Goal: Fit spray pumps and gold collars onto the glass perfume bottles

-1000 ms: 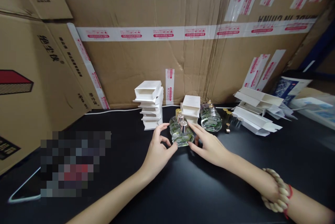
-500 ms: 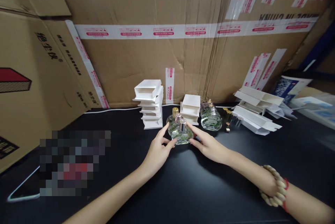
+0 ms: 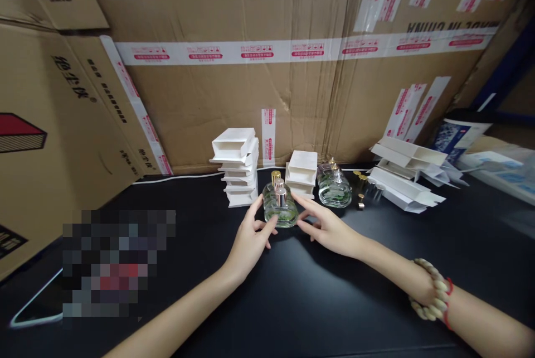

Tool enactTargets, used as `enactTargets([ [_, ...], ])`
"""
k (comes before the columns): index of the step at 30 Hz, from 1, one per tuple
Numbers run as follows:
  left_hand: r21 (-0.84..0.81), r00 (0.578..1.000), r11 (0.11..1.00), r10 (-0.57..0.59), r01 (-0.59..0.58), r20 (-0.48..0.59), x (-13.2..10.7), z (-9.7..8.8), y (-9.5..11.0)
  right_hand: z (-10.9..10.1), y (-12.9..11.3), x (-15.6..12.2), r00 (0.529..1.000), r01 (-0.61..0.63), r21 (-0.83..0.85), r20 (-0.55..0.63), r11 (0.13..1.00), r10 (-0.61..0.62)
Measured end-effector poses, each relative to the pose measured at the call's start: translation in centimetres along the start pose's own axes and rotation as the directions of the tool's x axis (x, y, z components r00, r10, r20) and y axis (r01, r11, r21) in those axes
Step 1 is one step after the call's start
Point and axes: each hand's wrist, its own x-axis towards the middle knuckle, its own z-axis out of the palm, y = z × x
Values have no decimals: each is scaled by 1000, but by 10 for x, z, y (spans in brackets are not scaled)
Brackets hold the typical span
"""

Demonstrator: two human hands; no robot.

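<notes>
Three perfume bottles stand upright in a row, one behind another. The front bottle (image 3: 285, 214) is clear glass with greenish contents and a shiny rose-gold cap; a gold cap (image 3: 276, 176) tops the rearmost. On their left side, my left hand (image 3: 247, 235) has its fingers apart, the index finger by the rear bottles and the thumb before the front one. My right hand (image 3: 328, 230) is at the right side, index finger stretched along the row and thumb near the front bottle's lower edge. Both hands are open around the row, gripping no single bottle.
Behind are a tall stack of white boxes (image 3: 241, 177) and a shorter stack (image 3: 301, 174). Uncapped perfume bottles (image 3: 334, 193), loose caps (image 3: 361, 200) and open white cartons (image 3: 405, 188) stand to the right. A partly blurred device (image 3: 39, 296) lies left; cardboard (image 3: 234, 96) walls the back.
The front bottle has shifted slightly left, closer in line with those behind it. My left hand has moved a little left with its thumb lower, and my right fingers have followed left.
</notes>
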Motion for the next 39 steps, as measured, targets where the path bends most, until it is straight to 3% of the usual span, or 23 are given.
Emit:
enactTargets([
  [6,-14,999,999,-41,41,6,0,-1,2,-2,4,2,999,-39,-77,34,996,42],
  [11,-53,997,998,21,-26,-78,0,-1,7,-1,13,3,996,84,-262,20,961,-82],
  [17,-47,988,999,-3,-5,-154,1,1,6,0,14,4,992,126,-389,23,912,-127],
  [26,-32,986,999,-12,7,-164,1,2,8,-3,-1,7,998,31,-594,-32,804,-62],
  [33,-112,992,994,-23,9,-125,5,1,5,-4,-14,7,976,-209,-782,-125,587,181],
  [39,-221,986,973,-95,63,-137,6,1,6,-7,-16,6,965,-238,-861,-157,450,208],
])
